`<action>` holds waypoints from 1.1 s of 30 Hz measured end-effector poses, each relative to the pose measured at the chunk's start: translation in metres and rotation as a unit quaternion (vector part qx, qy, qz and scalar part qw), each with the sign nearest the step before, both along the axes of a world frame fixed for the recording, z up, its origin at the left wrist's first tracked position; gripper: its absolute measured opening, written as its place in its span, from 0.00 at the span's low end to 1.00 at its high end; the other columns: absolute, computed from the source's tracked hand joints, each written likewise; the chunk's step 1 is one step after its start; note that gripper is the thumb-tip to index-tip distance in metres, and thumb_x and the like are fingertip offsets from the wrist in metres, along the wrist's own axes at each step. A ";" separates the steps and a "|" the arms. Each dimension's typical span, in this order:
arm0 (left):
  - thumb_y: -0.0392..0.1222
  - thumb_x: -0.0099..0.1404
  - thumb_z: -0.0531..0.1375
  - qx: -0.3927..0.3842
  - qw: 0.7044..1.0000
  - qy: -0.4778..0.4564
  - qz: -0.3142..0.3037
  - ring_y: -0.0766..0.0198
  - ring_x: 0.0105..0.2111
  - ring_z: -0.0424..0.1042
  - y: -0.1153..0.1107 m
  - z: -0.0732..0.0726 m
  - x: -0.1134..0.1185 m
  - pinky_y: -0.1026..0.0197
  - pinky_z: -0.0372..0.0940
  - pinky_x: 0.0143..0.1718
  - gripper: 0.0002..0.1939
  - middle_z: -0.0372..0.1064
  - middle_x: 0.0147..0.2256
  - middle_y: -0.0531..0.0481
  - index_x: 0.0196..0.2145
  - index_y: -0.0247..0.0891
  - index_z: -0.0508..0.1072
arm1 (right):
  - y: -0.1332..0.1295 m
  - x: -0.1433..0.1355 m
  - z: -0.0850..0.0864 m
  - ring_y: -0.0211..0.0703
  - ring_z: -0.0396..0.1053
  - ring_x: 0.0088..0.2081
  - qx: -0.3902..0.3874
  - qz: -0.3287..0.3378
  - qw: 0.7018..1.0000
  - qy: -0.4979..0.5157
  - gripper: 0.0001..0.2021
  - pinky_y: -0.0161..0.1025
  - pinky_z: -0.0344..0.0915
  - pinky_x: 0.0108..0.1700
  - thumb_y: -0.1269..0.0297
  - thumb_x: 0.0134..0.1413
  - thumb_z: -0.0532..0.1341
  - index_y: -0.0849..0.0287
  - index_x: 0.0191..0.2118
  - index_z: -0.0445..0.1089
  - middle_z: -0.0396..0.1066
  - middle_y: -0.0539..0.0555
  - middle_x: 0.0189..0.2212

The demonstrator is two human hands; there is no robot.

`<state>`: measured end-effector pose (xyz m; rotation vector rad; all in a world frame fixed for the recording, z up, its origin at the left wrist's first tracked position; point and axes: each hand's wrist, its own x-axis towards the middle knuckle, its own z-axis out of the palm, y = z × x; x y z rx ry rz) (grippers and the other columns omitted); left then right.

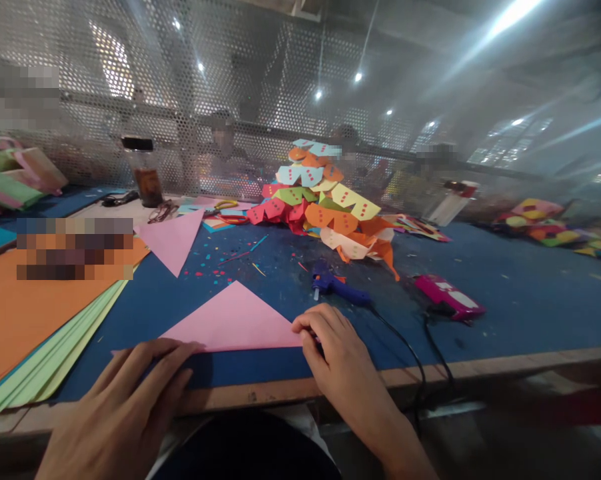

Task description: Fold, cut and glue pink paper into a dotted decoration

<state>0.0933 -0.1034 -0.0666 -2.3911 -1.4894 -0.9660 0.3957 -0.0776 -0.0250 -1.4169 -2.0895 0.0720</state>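
A pink paper triangle (240, 320) lies on the blue table, its long edge toward me and its point away. My left hand (135, 380) rests over its left corner, fingers stretched out and lying flat along the folded edge. At the right corner my right hand (335, 347) pinches the paper between thumb and fingers. Beyond the left hand lies a second pink triangle (173, 240), its point toward me.
Orange sheets (25, 313) and green sheets (70, 347) are stacked at left. A blue glue gun (343, 288), a magenta device (450, 298) and colourful folded paper shapes (330, 207) stand beyond my right hand. A jar (148, 180) is at the back.
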 end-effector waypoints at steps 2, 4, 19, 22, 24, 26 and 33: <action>0.60 0.72 0.54 0.007 0.999 0.037 -0.008 0.48 0.46 0.76 -0.006 -0.001 0.004 0.45 0.72 0.49 0.25 0.74 0.50 0.45 0.62 0.51 0.67 | 0.000 0.000 0.000 0.49 0.68 0.41 0.005 0.002 1.000 0.001 0.12 0.47 0.65 0.44 0.80 0.62 0.54 0.56 0.39 0.68 0.70 0.54 0.39; 0.62 0.71 0.54 0.011 0.998 0.065 -0.018 0.45 0.49 0.75 -0.009 -0.003 0.008 0.42 0.72 0.50 0.31 0.72 0.53 0.43 0.66 0.51 0.62 | 0.000 0.000 -0.001 0.49 0.68 0.41 0.008 0.006 1.000 0.005 0.12 0.47 0.65 0.44 0.80 0.62 0.53 0.56 0.39 0.68 0.70 0.54 0.38; 0.64 0.69 0.56 0.065 0.992 0.099 -0.037 0.42 0.54 0.69 -0.008 -0.009 0.015 0.44 0.67 0.52 0.44 0.71 0.57 0.38 0.72 0.39 0.49 | 0.000 0.000 0.000 0.48 0.68 0.42 -0.005 0.011 1.000 0.018 0.13 0.47 0.64 0.45 0.81 0.62 0.53 0.56 0.39 0.68 0.70 0.54 0.39; 0.65 0.69 0.55 0.067 0.989 0.125 -0.037 0.42 0.53 0.70 -0.007 -0.008 0.014 0.45 0.66 0.51 0.43 0.71 0.57 0.39 0.72 0.41 0.51 | 0.000 0.001 0.000 0.48 0.68 0.42 -0.010 0.013 1.000 0.021 0.13 0.47 0.64 0.45 0.82 0.62 0.53 0.56 0.39 0.68 0.70 0.54 0.39; 0.65 0.70 0.54 0.066 0.987 0.143 -0.037 0.43 0.53 0.70 -0.007 -0.007 0.014 0.45 0.66 0.51 0.40 0.70 0.57 0.41 0.71 0.44 0.53 | 0.000 0.001 0.001 0.48 0.68 0.42 -0.011 0.014 1.000 0.021 0.13 0.47 0.64 0.45 0.82 0.62 0.53 0.56 0.38 0.68 0.70 0.53 0.39; 0.63 0.70 0.54 0.072 0.985 0.153 -0.036 0.44 0.54 0.69 -0.007 -0.006 0.015 0.47 0.65 0.51 0.37 0.69 0.58 0.42 0.70 0.45 0.56 | 0.000 0.001 0.001 0.48 0.68 0.42 -0.013 0.013 1.000 0.019 0.13 0.47 0.64 0.45 0.82 0.62 0.53 0.56 0.38 0.67 0.70 0.53 0.38; 0.54 0.76 0.50 0.120 0.982 0.138 -0.045 0.46 0.53 0.67 -0.006 0.004 0.028 0.45 0.57 0.56 0.27 0.68 0.55 0.37 0.62 0.32 0.65 | 0.001 0.002 -0.001 0.48 0.68 0.41 -0.006 0.018 1.000 0.016 0.14 0.46 0.64 0.45 0.83 0.61 0.51 0.56 0.38 0.67 0.70 0.54 0.39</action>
